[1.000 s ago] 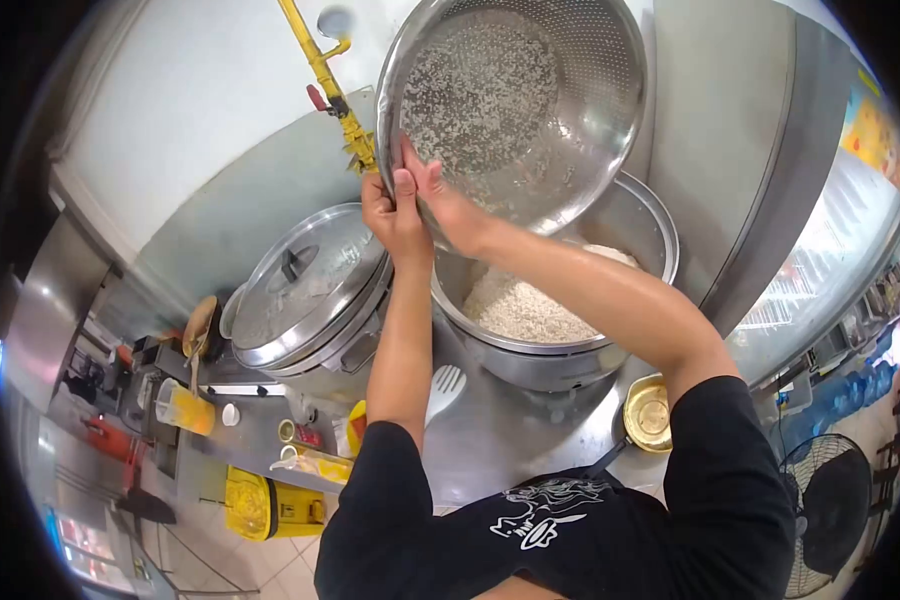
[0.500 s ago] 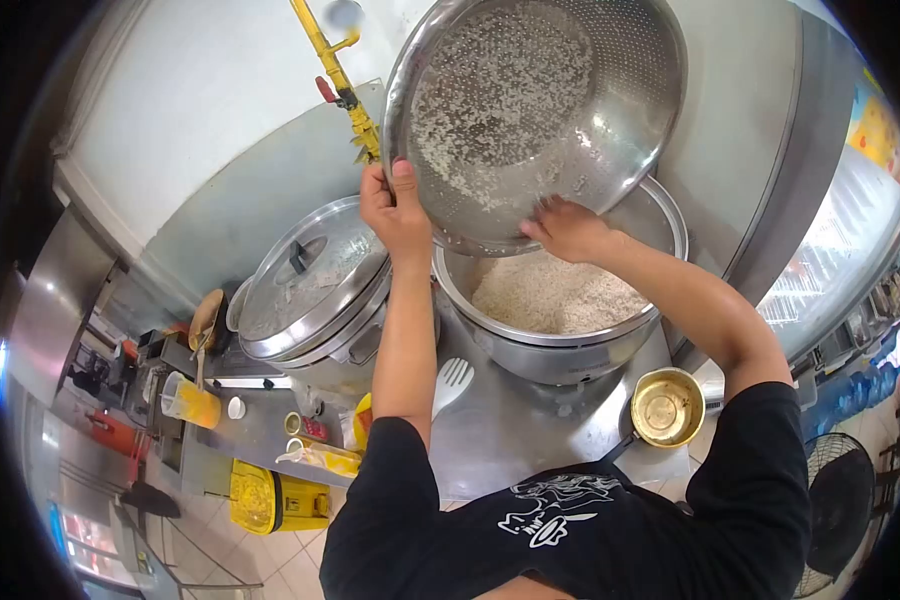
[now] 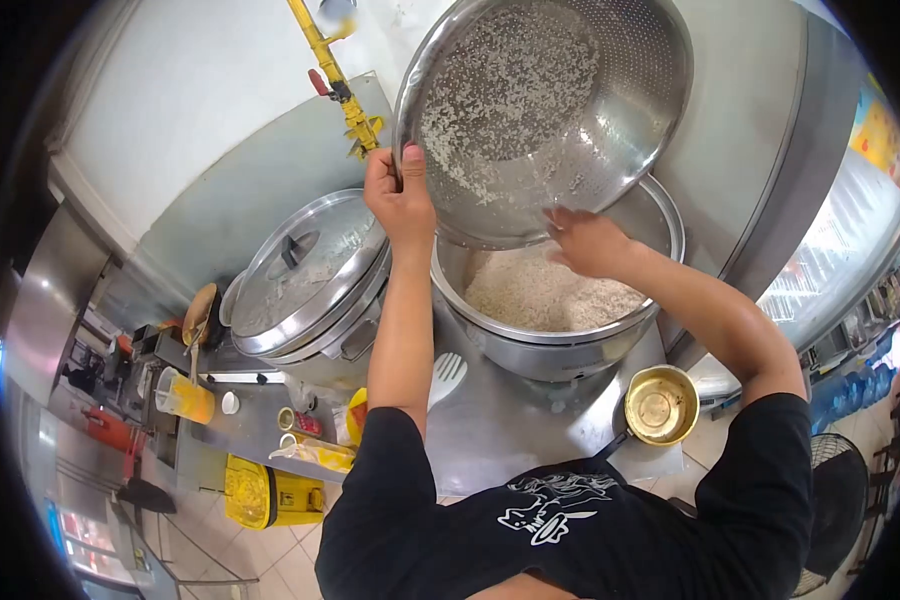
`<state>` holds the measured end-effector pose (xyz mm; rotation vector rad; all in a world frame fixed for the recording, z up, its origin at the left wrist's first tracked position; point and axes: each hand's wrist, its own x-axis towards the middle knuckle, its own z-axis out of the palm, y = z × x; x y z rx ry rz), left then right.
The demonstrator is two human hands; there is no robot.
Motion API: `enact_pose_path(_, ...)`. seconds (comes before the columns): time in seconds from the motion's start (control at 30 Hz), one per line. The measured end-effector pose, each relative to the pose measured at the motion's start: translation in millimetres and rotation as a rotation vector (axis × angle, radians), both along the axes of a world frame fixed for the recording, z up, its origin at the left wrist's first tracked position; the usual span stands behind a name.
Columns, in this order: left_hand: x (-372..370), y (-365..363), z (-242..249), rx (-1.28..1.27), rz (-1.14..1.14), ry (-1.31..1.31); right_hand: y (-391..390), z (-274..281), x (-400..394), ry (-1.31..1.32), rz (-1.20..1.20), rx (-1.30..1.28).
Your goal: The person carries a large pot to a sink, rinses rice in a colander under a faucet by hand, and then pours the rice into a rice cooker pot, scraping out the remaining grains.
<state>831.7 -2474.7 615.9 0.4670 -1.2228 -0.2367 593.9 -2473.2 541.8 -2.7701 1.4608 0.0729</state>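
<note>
While our left hand [image 3: 400,195] clamps the rim of the perforated steel colander [image 3: 545,115], thumb inside and fingers behind, the bowl stands tipped steeply on edge above the big rice pot [image 3: 560,290], its mouth facing us, so that loose grains can drop straight down. White rice grains [image 3: 500,100] cling in a scatter across the colander's inner wall, which is likely why our right hand [image 3: 585,240] is at the lower rim with fingers spread and loose, gripping nothing; it looks to touch the edge there, though we cannot tell for certain. The pot directly beneath holds a bed of raw rice [image 3: 545,290] and stands open on the steel counter [image 3: 500,420]. Beside it on our left sits a second large pot under a domed lid [image 3: 305,270], touching or nearly so. A white rice paddle [image 3: 448,375] lies on the counter in front of the pots, and a small brass-coloured saucepan [image 3: 660,405] rests near the right edge, well apart from the colander.
</note>
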Motion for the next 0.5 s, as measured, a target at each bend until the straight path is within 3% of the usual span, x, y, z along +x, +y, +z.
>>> enact_pose_path(0.1,-5.4,1.0,0.0,0.021,0.021,0.0,1.7,22.0,46.2,-0.576,0.251,-0.172)
enact_pose_path(0.17,-10.4,-0.7,-0.8,0.034,0.003,0.013,-2.8,14.4,81.0,-0.765,0.452,-0.031)
enact_pose_path(0.2,-12.5,-2.0,-2.0,0.041,-0.008,0.035,-10.6,9.0,86.8,-0.766,0.444,-0.034)
enact_pose_path(0.27,-11.7,-5.5,-4.6,0.039,-0.024,0.048,-28.2,11.3,95.6,-0.877,0.563,-0.145)
enact_pose_path(0.4,-14.3,-0.8,-8.4,0.037,0.002,-0.005,-44.2,56.3,118.6,-1.057,0.549,-0.317)
enact_pose_path(0.47,-16.6,2.8,-8.2,0.096,-0.005,-0.055,-56.9,88.1,136.0,-1.447,0.596,-0.623)
enact_pose_path(0.5,-17.1,1.7,-6.8,0.091,-0.001,-0.052,-63.6,102.2,133.9,-1.445,0.603,-0.623)
